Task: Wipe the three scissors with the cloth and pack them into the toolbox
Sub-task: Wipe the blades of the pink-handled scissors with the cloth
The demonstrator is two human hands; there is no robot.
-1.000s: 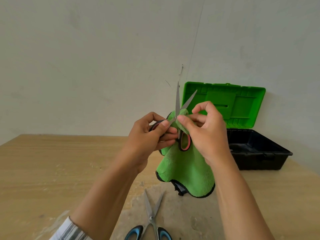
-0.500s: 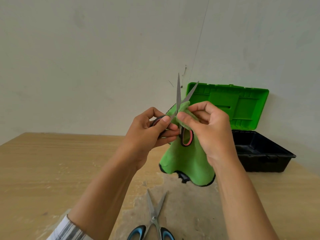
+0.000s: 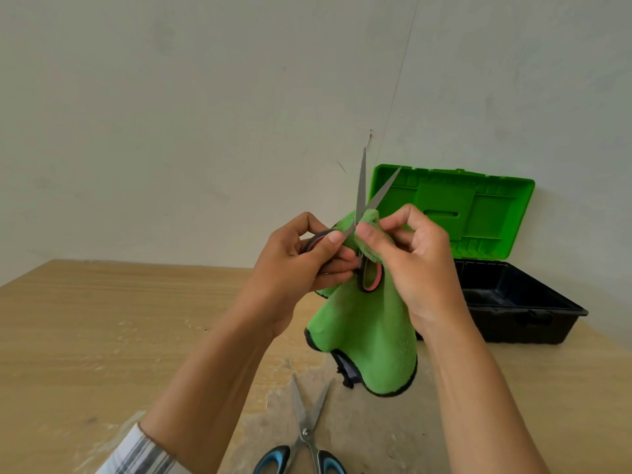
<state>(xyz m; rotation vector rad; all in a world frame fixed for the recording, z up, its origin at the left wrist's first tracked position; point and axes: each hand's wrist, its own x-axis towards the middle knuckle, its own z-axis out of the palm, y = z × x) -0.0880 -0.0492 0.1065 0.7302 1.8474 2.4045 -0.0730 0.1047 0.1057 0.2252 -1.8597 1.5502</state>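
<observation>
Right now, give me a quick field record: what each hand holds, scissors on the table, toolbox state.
left hand: grips the handle of the red-handled scissors, blades open and pointing up
right hand: pinches the green cloth around the blades near the pivot
blue-handled scissors: lying open on the table, untouched
third scissors: not visible
toolbox: lid open, on the table at right; the visible part of its interior looks empty
</observation>
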